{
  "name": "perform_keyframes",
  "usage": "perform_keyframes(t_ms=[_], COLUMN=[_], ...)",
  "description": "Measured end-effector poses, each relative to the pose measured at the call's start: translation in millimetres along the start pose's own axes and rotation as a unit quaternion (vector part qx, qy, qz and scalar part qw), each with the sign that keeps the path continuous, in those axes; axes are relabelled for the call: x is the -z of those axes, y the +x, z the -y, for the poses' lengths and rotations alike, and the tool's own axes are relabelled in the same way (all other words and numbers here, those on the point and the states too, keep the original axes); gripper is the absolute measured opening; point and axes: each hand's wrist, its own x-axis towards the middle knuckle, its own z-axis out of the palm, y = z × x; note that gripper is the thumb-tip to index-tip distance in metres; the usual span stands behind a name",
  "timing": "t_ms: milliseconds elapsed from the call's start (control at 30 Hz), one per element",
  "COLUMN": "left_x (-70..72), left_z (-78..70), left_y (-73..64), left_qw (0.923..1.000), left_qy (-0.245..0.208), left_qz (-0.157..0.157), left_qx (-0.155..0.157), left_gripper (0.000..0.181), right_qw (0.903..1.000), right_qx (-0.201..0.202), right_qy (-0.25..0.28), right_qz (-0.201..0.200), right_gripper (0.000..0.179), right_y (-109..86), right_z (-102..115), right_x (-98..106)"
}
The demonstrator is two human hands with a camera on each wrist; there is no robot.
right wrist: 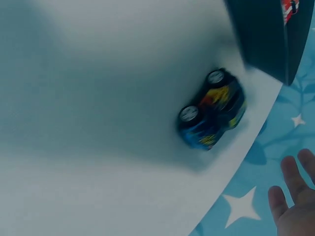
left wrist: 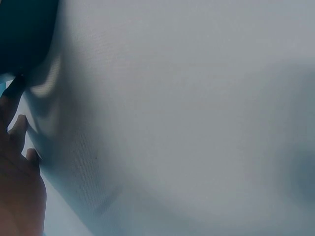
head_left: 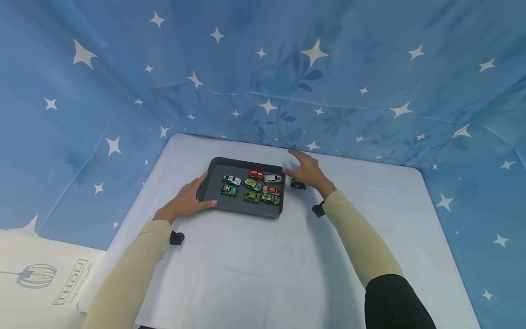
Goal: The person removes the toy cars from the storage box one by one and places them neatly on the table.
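A dark grey tray stands toward the far side of the table with several small toy cars in it, among them a green car, a white car and a red car. My left hand spreads around the tray's front left corner, thumb at the front rim, fingers along the left side. At the right rim, my right hand is spread with nothing in it, the thumb close to the tray's far right corner. Beneath that hand, a dark toy car with yellow markings sits on the table outside the tray.
The white-covered table has rounded far corners. A blue curtain with white stars hangs behind and beside it. Cream cloth with a printed whisk lies at the lower left.
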Motion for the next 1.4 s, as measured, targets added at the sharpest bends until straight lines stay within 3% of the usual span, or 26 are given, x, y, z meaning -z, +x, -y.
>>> perform_keyframes(t_ms=[567, 933, 1400], left_x=[-1.1, -4.3, -4.4], left_z=[0.4, 2.9, -0.5], left_y=[-1.1, -2.1, -2.0], left_qw=[0.9999, 0.9997, 0.9997], left_qy=[-0.006, -0.017, -0.020], left_qz=[-0.002, -0.011, -0.014], left_qx=[0.010, 0.010, 0.003], left_gripper=[0.117, 0.119, 0.116], right_qw=[0.9958, 0.9949, 0.9890], right_qx=[0.058, 0.064, 0.109], right_qy=[0.071, 0.076, 0.093], right_qz=[0.012, 0.021, 0.035], right_gripper=[0.073, 0.072, 0.068], right_y=[28.2, 40.4, 52.0], right_z=[33.0, 61.6, 87.2], right_x=[-14.5, -31.3, -54.3])
